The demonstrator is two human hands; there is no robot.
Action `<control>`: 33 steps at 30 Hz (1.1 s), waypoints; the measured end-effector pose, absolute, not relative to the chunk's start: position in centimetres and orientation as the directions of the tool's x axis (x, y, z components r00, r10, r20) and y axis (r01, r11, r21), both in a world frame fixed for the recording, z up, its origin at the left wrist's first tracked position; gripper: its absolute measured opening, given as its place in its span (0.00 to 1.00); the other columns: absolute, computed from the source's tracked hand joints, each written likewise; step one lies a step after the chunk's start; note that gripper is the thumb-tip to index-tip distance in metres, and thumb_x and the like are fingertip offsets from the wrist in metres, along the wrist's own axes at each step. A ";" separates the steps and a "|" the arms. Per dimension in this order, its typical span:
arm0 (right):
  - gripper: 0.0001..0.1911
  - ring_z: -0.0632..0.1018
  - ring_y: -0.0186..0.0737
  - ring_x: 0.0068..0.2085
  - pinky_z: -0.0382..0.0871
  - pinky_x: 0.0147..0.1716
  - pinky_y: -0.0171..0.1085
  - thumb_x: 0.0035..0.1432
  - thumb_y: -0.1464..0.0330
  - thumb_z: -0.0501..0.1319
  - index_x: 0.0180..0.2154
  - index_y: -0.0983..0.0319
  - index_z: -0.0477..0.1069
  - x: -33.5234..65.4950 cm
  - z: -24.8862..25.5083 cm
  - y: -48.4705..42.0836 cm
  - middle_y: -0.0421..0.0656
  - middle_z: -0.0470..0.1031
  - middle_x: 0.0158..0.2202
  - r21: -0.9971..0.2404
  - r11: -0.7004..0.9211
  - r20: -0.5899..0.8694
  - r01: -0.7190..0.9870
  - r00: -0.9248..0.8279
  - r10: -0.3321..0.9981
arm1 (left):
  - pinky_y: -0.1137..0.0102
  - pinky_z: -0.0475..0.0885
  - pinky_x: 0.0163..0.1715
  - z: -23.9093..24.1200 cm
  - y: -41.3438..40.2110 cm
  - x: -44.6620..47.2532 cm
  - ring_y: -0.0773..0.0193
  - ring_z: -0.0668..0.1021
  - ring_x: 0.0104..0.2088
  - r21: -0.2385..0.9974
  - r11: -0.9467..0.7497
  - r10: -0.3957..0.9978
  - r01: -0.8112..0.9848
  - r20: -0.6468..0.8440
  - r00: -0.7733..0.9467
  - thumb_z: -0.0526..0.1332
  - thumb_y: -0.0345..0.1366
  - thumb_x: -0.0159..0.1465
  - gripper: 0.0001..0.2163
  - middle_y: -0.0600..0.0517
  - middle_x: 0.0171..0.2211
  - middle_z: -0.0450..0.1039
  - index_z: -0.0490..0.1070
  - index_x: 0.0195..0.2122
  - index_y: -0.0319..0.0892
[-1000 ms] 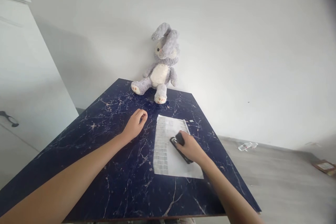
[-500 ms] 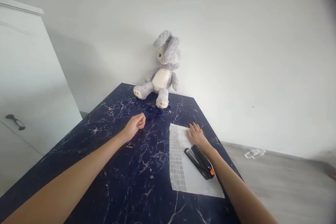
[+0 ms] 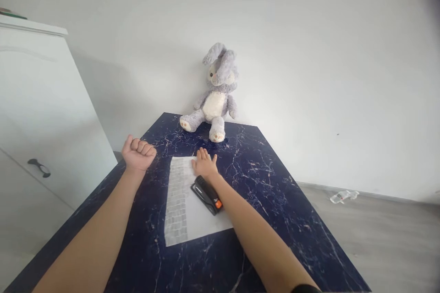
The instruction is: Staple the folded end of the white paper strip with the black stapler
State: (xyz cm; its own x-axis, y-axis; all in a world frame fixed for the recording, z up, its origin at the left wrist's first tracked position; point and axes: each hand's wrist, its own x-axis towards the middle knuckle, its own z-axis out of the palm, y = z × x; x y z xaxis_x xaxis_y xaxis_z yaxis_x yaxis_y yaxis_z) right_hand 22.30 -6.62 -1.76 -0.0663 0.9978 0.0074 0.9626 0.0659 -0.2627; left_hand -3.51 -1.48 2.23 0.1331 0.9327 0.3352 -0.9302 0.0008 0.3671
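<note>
A white sheet of paper (image 3: 192, 210) with a printed grid along its left edge lies on the dark blue marble table (image 3: 275, 201). My right hand (image 3: 204, 165) lies flat and open on the sheet's far end, fingers stretched forward. A black stapler with an orange tip (image 3: 207, 195) rests on the paper just beside my right wrist. My left hand (image 3: 138, 153) is clenched in a fist near the table's left edge, holding nothing that I can see.
A grey plush rabbit (image 3: 215, 98) sits at the table's far edge against the white wall. A white cabinet with a dark handle (image 3: 38, 167) stands to the left. A crumpled plastic bottle (image 3: 343, 196) lies on the grey floor at the right.
My right hand let go of the stapler and now lies flat on the paper's far end. The paper and stapler have shifted left. My left hand has pulled back left, still a fist.
</note>
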 end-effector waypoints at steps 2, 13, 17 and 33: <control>0.34 0.42 0.49 0.75 0.31 0.66 0.71 0.73 0.56 0.38 0.73 0.65 0.45 19.0 -1.6 -5.2 0.51 0.37 0.75 -0.294 0.133 0.030 0.946 -0.130 0.991 | 0.69 0.42 0.16 2.3 -1.5 -3.6 0.69 0.36 0.19 0.375 -0.006 0.932 -0.927 0.338 0.130 0.50 0.44 0.72 0.27 0.59 0.21 0.26 0.37 0.20 0.42; 0.26 0.48 0.40 0.74 0.40 0.70 0.58 0.74 0.63 0.44 0.71 0.54 0.52 15.6 -1.7 -4.0 0.41 0.47 0.75 -0.262 0.616 0.118 0.743 -0.609 0.784 | 0.69 0.34 0.15 2.2 -1.6 -2.9 0.72 0.31 0.17 0.404 0.096 0.907 -0.910 0.341 0.247 0.49 0.43 0.72 0.27 0.61 0.19 0.22 0.34 0.20 0.42; 0.27 0.49 0.42 0.74 0.39 0.71 0.58 0.75 0.60 0.42 0.72 0.56 0.50 18.5 -2.3 -5.7 0.42 0.49 0.74 -0.289 0.564 0.070 0.773 -0.571 0.818 | 0.69 0.32 0.15 1.8 -1.5 -2.7 0.72 0.31 0.17 0.458 0.173 0.867 -0.872 0.350 0.356 0.51 0.41 0.69 0.27 0.61 0.18 0.22 0.33 0.19 0.43; 0.21 0.76 0.45 0.56 0.66 0.58 0.45 0.70 0.62 0.49 0.54 0.62 0.74 30.3 1.9 -13.4 0.50 0.77 0.55 -0.624 0.183 0.209 0.760 -0.063 0.976 | 0.57 0.68 0.54 -0.2 -7.4 10.3 0.55 0.75 0.50 0.494 -0.745 0.658 0.448 0.431 0.618 0.55 0.32 0.66 0.11 0.45 0.48 0.74 0.73 0.46 0.43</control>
State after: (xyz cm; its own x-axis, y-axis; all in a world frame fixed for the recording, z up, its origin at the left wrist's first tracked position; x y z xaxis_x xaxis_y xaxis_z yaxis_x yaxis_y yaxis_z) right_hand 30.31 -13.41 1.87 -0.0633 0.9759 0.2090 0.7597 0.1829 -0.6241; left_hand 10.30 -7.38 -0.24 0.6176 0.6577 0.4314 0.4479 -0.7449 0.4945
